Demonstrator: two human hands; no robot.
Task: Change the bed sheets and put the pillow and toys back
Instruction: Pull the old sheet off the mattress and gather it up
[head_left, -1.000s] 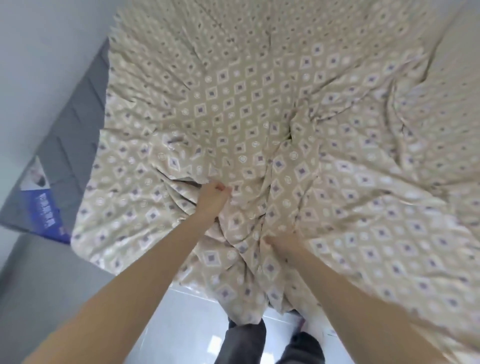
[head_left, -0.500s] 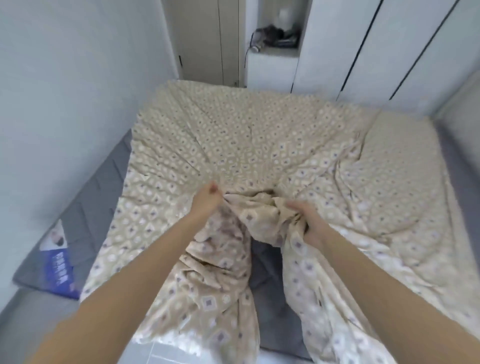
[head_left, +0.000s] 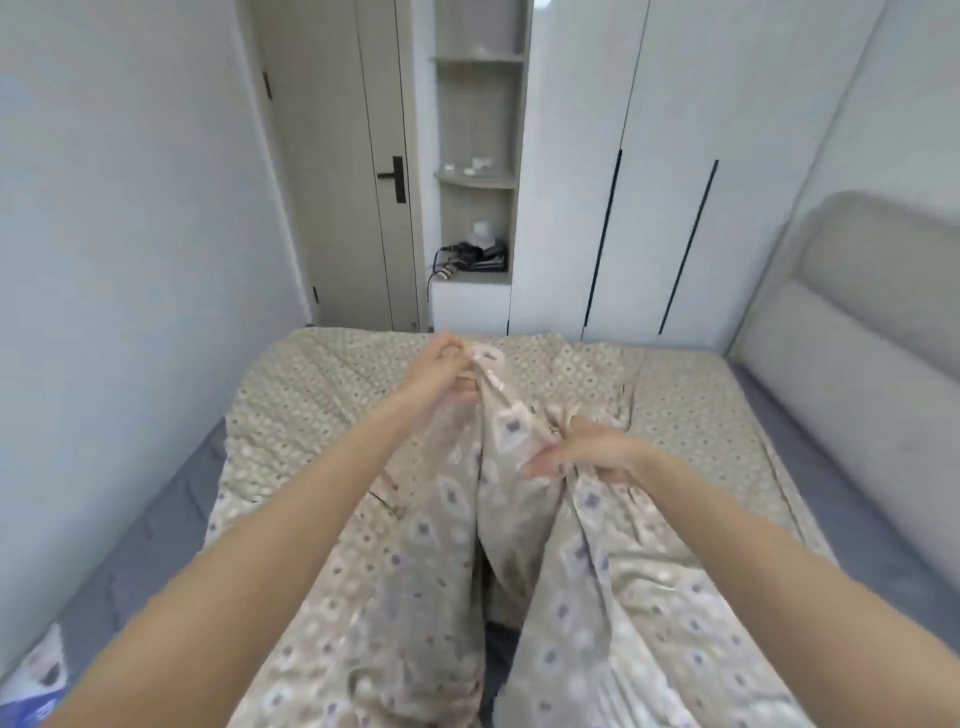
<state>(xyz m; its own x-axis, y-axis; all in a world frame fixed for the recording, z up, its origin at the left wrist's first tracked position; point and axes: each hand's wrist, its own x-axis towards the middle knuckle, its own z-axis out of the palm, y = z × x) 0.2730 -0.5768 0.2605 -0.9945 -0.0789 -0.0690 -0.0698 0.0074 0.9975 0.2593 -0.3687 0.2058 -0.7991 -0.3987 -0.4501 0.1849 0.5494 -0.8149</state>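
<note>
Patterned sheet (head_left: 675, 415) — lies rumpled over the grey mattress (head_left: 156, 519), untucked. Left hand (head_left: 441, 364) and right hand (head_left: 587, 452) each grip a raised fold (sheet change mid-way, likely). Pillow, toys: unseen — return pending.

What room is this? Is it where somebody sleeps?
Most likely a bedroom. There is a grey mattress partly covered by a patterned sheet, a padded headboard at one end, and tall white wardrobe doors near the room door.
</note>
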